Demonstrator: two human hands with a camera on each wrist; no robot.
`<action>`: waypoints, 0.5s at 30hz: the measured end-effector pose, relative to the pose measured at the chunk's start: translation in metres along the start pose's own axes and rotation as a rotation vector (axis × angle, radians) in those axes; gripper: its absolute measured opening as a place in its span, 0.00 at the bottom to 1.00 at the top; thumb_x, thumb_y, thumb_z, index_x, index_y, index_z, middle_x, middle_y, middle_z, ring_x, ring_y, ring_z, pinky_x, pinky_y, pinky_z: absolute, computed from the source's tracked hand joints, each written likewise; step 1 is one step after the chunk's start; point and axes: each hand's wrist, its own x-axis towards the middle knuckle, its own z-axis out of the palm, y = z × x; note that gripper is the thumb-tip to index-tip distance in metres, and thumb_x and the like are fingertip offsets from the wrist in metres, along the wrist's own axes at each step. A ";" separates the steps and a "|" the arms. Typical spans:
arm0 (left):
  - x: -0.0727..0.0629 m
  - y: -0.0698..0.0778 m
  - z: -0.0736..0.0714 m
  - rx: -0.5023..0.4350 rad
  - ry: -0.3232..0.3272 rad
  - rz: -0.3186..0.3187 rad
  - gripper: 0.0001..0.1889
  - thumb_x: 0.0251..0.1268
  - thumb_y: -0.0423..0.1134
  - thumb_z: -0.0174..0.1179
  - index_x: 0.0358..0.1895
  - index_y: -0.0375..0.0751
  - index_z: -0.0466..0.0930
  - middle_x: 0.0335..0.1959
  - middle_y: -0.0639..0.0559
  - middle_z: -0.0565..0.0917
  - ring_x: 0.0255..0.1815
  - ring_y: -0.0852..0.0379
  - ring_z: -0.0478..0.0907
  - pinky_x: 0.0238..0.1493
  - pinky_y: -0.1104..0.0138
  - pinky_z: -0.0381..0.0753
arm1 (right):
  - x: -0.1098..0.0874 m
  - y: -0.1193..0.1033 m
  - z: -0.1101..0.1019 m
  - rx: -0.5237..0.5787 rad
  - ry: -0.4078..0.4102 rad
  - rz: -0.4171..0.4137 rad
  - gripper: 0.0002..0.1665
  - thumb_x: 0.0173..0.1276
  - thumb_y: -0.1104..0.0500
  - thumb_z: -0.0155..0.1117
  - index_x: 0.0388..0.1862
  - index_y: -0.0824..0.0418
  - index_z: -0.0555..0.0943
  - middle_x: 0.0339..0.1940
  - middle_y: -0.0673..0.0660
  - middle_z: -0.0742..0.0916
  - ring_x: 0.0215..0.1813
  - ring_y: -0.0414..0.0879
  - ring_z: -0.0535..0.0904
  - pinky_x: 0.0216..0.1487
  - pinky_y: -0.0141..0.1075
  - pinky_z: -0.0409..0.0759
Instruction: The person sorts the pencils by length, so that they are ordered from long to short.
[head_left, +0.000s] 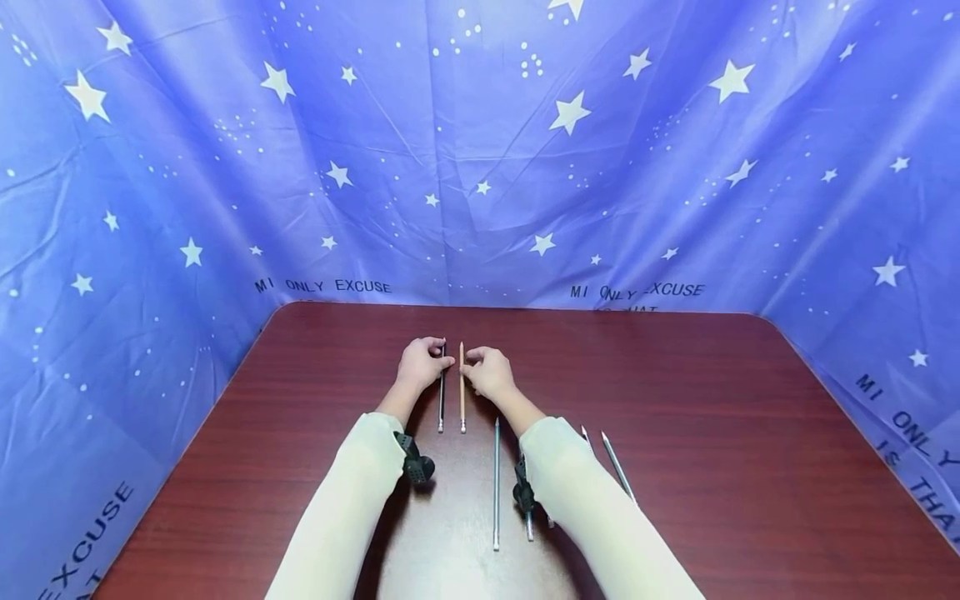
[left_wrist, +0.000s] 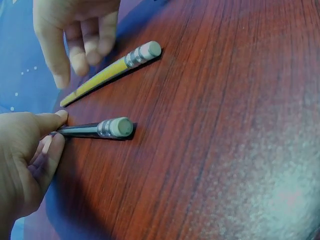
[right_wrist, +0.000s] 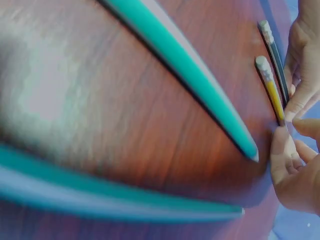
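A black pencil [head_left: 442, 392] and a yellow pencil [head_left: 462, 392] lie side by side on the table, eraser ends toward me. My left hand [head_left: 422, 364] pinches the black pencil near its far end, with thumb and finger on either side of it in the left wrist view. Beside the far part of the yellow pencil is my right hand [head_left: 489, 372], fingers loosely bent and fingertips close to the shaft. In the left wrist view a small gap shows between that hand [left_wrist: 80, 42] and the yellow pencil [left_wrist: 107, 75].
A grey-green pencil [head_left: 497, 487] lies nearer to me, left of my right forearm. Further pencils, one of them a grey pencil [head_left: 617, 467], are partly hidden by the right sleeve [head_left: 592, 500]. The reddish-brown table [head_left: 300, 400] ends at a blue star-patterned curtain [head_left: 450, 167].
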 end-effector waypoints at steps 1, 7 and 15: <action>0.001 0.000 0.000 0.002 0.003 0.002 0.22 0.55 0.41 0.66 0.54 0.40 0.79 0.41 0.46 0.83 0.45 0.50 0.78 0.48 0.59 0.77 | -0.001 -0.001 -0.003 -0.012 0.005 0.000 0.19 0.62 0.62 0.64 0.51 0.65 0.79 0.19 0.53 0.81 0.12 0.37 0.71 0.16 0.28 0.75; 0.002 0.001 -0.003 -0.089 -0.002 -0.032 0.20 0.55 0.39 0.66 0.51 0.37 0.79 0.37 0.46 0.81 0.29 0.55 0.80 0.31 0.68 0.83 | -0.003 -0.005 -0.017 -0.062 0.005 -0.012 0.17 0.64 0.59 0.62 0.51 0.63 0.79 0.15 0.51 0.79 0.11 0.38 0.70 0.17 0.28 0.71; 0.000 0.006 -0.005 -0.288 -0.034 -0.050 0.18 0.57 0.37 0.64 0.50 0.33 0.77 0.37 0.41 0.80 0.21 0.61 0.76 0.20 0.70 0.82 | -0.010 -0.005 -0.030 -0.074 -0.018 -0.045 0.15 0.64 0.59 0.62 0.49 0.62 0.80 0.18 0.51 0.80 0.11 0.37 0.70 0.16 0.27 0.70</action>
